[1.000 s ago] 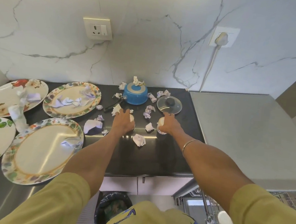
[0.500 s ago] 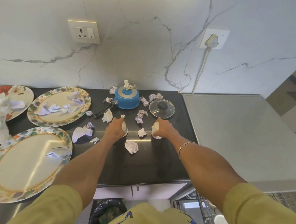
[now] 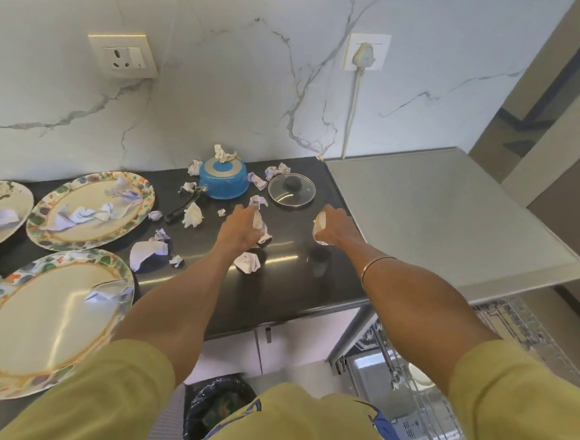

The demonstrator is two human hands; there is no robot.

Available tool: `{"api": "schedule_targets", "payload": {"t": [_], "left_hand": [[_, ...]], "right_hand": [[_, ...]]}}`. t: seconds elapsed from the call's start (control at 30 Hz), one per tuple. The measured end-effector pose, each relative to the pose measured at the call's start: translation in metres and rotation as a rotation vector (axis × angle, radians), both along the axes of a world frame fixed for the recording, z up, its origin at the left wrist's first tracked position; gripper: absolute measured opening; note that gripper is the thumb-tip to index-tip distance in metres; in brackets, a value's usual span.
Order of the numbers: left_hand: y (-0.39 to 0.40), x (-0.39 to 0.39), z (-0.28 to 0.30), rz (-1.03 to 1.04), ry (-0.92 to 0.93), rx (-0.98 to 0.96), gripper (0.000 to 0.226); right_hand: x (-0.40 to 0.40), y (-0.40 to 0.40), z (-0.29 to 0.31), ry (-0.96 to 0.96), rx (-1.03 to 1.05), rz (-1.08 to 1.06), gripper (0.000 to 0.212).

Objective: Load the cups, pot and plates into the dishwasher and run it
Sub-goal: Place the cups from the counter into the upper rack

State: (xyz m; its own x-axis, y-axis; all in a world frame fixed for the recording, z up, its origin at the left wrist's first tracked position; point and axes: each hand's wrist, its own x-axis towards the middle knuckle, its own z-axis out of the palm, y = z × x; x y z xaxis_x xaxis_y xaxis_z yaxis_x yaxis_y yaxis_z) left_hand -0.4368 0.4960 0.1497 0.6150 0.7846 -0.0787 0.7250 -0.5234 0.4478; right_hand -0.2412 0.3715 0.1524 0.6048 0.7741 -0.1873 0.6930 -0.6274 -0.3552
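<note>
My left hand (image 3: pixel 238 231) grips a small white cup (image 3: pixel 258 221) just above the black counter (image 3: pixel 294 289), among crumpled paper. My right hand (image 3: pixel 334 228) grips a second white cup (image 3: pixel 318 222), raised and tilted over the counter's right part. A blue pot (image 3: pixel 224 182) lies upside down at the back with paper on its base, and its glass lid (image 3: pixel 291 189) lies to the right. Three floral plates are on the left: one at the back (image 3: pixel 57 234), one in front (image 3: pixel 34 325), one at the far left (image 3: pixel 15 197), all with paper scraps.
Crumpled paper balls (image 3: pixel 248 262) are scattered over the counter. A grey appliance top (image 3: pixel 446 224) adjoins on the right. Below it the dishwasher stands open with a wire rack (image 3: pixel 418 383) pulled out. A black-lined bin (image 3: pixel 217 410) sits below the counter edge.
Both hands have lifted their cups off the counter, and the right cup has moved to the right. The view has swung left and down.
</note>
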Motion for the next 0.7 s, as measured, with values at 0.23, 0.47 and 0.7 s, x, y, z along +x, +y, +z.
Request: {"api": "schedule_targets", "payload": {"t": [0.23, 0.47, 0.7], "left_hand": [[-0.062, 0.025, 0.001, -0.159, 0.022, 0.006, 0.046], [-0.133, 0.053, -0.004, -0.290, 0.044, 0.029, 0.039], [-0.211, 0.087, -0.014, -0.389, 0.012, 0.007, 0.033]], "right_hand": [[-0.018, -0.066, -0.008, -0.016, 0.010, -0.110, 0.066], [-0.014, -0.142, -0.015, -0.017, 0.024, -0.248, 0.063], [0.007, -0.237, -0.025, 0.000, 0.036, -0.365, 0.064]]}}
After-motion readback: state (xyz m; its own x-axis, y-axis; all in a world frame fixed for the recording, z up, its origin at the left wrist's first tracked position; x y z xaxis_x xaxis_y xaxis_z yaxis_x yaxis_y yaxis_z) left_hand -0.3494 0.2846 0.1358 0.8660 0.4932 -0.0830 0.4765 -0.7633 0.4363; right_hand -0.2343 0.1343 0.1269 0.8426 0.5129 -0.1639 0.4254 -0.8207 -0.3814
